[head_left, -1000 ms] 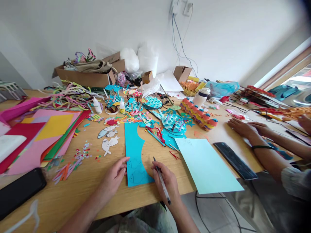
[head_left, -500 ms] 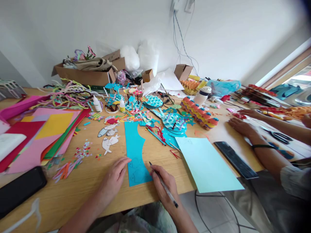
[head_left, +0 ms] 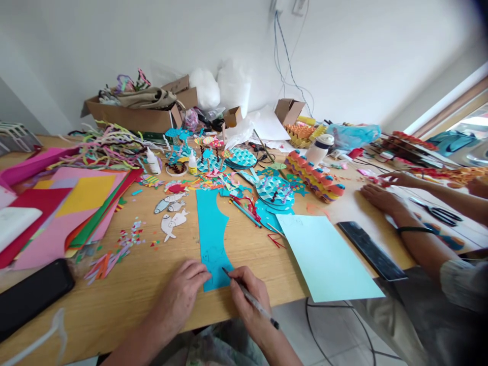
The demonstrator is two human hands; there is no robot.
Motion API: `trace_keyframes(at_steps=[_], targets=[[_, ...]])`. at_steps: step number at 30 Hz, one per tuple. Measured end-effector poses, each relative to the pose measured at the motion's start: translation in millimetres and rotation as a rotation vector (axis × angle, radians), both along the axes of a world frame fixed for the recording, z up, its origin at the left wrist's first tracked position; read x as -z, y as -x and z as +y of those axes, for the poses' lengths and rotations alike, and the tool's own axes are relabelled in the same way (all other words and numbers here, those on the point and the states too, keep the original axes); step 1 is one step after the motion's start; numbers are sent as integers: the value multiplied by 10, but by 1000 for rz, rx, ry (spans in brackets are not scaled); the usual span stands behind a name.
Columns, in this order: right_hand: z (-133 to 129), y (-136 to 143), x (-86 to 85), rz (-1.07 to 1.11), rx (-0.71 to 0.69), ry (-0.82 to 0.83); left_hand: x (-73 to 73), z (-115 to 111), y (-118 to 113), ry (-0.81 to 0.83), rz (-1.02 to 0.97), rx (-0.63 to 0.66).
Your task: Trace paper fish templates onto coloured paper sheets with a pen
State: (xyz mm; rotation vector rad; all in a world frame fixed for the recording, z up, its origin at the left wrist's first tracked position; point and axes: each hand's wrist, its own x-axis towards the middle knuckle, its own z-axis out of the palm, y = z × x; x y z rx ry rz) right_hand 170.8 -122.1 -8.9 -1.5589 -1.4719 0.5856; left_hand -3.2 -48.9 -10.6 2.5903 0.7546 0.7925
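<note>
My right hand (head_left: 249, 292) holds a pen (head_left: 261, 310), its tip at the lower part of a blue paper strip (head_left: 212, 218) with a curved right edge. Fish outlines are drawn on the strip's lower end, partly hidden by my fingers. My left hand (head_left: 183, 287) lies on the table with its fingers extended, the fingertips resting on the strip's lower left edge. Above that hand lie several white fish cutouts (head_left: 174, 224). To the right, a pale green sheet (head_left: 324, 254) reaches past the table's front edge and bears a small drawing near its top.
Stacked coloured sheets (head_left: 91, 195) and a black phone (head_left: 34, 295) lie at the left. Glue bottles (head_left: 153, 162), blue craft pieces (head_left: 274, 190) and a painted egg carton (head_left: 314, 175) stand farther back. Another person's hands (head_left: 381, 198) rest at the right near scissors (head_left: 438, 211).
My right hand has moved left with the pen, bringing its tip onto the blue strip. My left hand has shifted slightly down and right along the strip's edge.
</note>
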Motion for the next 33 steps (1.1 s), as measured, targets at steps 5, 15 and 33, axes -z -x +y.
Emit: trace_keyframes(at_steps=[5,15,33], targets=[[-46,81,47,-29,-47,-21,58,-65,-17,-52,41,-10],[-21,140,144,-172,-14,-153,211,-154,-23,-92,103,-98],[-4,139,100,-239,-29,-133,209,-159,-21,-102,143,-99]])
